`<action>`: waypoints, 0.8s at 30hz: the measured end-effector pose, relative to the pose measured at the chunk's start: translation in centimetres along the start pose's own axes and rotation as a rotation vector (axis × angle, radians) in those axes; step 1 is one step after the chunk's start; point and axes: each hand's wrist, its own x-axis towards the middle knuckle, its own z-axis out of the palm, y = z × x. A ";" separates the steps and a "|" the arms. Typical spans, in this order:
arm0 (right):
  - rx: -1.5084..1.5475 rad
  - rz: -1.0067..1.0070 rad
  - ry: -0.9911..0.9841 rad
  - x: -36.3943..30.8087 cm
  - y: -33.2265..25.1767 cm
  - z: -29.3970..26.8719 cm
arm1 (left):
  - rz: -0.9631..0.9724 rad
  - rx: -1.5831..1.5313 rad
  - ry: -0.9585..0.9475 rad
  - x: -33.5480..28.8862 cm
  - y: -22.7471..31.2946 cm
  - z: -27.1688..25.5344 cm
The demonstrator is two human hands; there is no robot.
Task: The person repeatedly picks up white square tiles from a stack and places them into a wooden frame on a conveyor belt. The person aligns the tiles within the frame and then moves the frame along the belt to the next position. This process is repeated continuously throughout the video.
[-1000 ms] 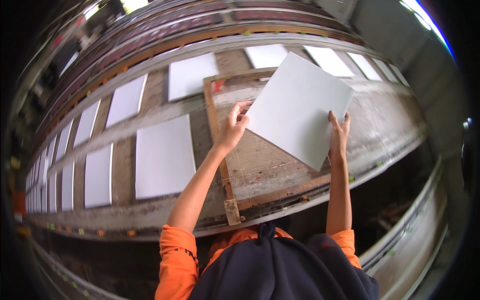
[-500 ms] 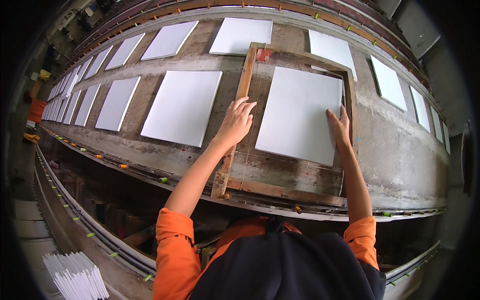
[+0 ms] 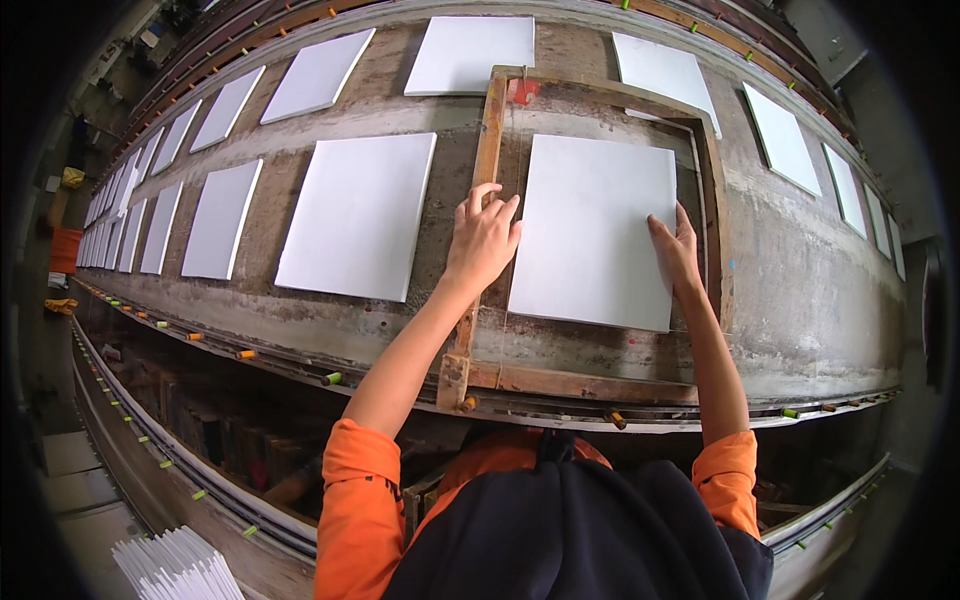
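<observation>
A white rectangular panel (image 3: 598, 235) lies inside a worn wooden frame (image 3: 580, 384) on the long table. My right hand (image 3: 677, 252) grips the panel's right edge, thumb on the top face and fingers along the side. By the panel's left edge, my left hand (image 3: 482, 238) is over the frame's left bar, its bent fingers apart and holding nothing. Its fingertips come close to the panel; whether they touch it I cannot tell. A thin string (image 3: 518, 140) runs along the frame's left side, near a red patch (image 3: 522, 92) at its far corner.
More white panels (image 3: 356, 215) lie in two rows along the stained table (image 3: 775, 275). Orange and green pegs (image 3: 332, 379) line its near rail. At the lower left stands a bundle of white strips (image 3: 180, 565). Another rail (image 3: 160, 455) runs behind me on the left.
The panel has shifted a little left within the frame and turned slightly, lying squarer to it. My left hand has come nearer its left edge. The whole view has shifted slightly.
</observation>
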 end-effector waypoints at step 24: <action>-0.795 -0.194 0.206 -0.1 0.5 1.7 | 0.029 0.030 -0.055 0.2 0.4 -0.6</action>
